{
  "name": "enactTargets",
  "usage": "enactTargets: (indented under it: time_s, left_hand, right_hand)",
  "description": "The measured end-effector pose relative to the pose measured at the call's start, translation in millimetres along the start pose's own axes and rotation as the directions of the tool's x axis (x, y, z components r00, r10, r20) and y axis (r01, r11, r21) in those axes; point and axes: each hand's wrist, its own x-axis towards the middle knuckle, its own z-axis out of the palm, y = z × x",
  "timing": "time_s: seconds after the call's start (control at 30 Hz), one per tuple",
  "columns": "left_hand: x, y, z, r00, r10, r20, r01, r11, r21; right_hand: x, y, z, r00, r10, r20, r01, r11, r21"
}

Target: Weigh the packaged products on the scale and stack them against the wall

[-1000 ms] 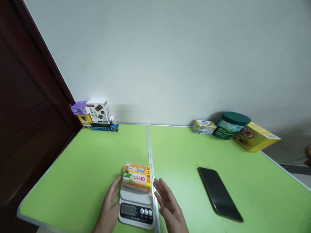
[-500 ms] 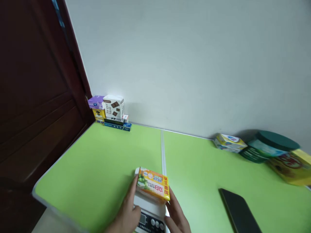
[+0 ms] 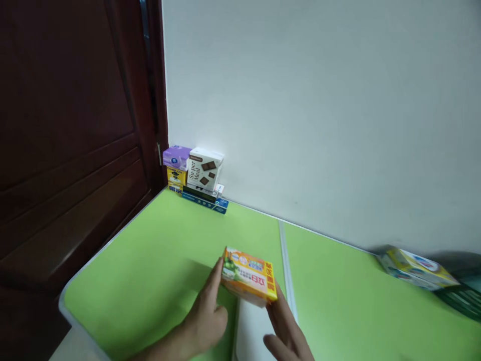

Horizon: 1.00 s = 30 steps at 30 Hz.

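Note:
An orange and yellow packaged soap bar (image 3: 248,275), with green fruit printed on its wrapper, is held between my two hands. The fingertips of my left hand (image 3: 205,316) press its left end. At its right end the fingers of my right hand (image 3: 287,326) grip it, with the thumb apart lower down. The pack hangs in the air, slightly tilted. Below it, partly covered by the pack and my right hand, lies a white kitchen scale (image 3: 250,328); its button panel is out of the picture.
Against the wall at the back left, several boxes are stacked, among them a white chocolate-print box (image 3: 205,170), a purple pack (image 3: 176,157) and a blue box (image 3: 205,202). Yellow-white boxes (image 3: 419,268) and a dark green tub (image 3: 464,296) stand at the right. A dark wooden door (image 3: 71,150) borders the green table (image 3: 143,271).
Both hands have lifted the soap bar off the scale and carried it away toward the back left. The camera view has turned left, so the black phone is out of sight.

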Motion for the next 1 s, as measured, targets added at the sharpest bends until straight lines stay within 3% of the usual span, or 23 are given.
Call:
enactTargets:
  time_s: [0.1,0.2,0.33,0.47,0.67,0.83,1.0]
  left_hand:
    - [41,-4,-52.5,0.988,0.003,-0.155,-0.016,0.996,-0.083]
    - [87,-16,-110.4,0.952,0.01,-0.306,-0.059,0.986,-0.153]
    - [146,-27,-179.0,0.881,-0.006,-0.473,-0.081,0.983,-0.164]
    - [191,-31,-224.6,0.847,0.007,-0.532,-0.078,0.991,-0.111]
    - [237,-36,-258.7,0.82,0.013,-0.573,-0.085,0.991,-0.1]
    - [252,-39,-267.9,0.807,-0.008,-0.59,-0.026,0.999,-0.048]
    - [253,-27,-267.6,0.786,0.06,-0.615,0.055,0.985,0.166]
  right_hand:
    - [62,-18,46,0.987,0.04,0.155,-0.039,0.999,-0.008]
    - [128,-30,98,0.94,0.035,0.338,-0.034,0.999,-0.01]
    - [210,-36,156,0.914,-0.06,0.4,0.062,0.998,0.007]
    - [273,-35,194,0.91,-0.07,0.409,0.072,0.997,0.009]
    - [323,-35,219,0.932,-0.036,0.362,0.072,0.994,-0.086]
    - [332,-43,219,0.929,-0.073,0.362,0.103,0.993,-0.065]
    - [333,-59,207,0.909,-0.048,0.414,0.092,0.992,-0.088]
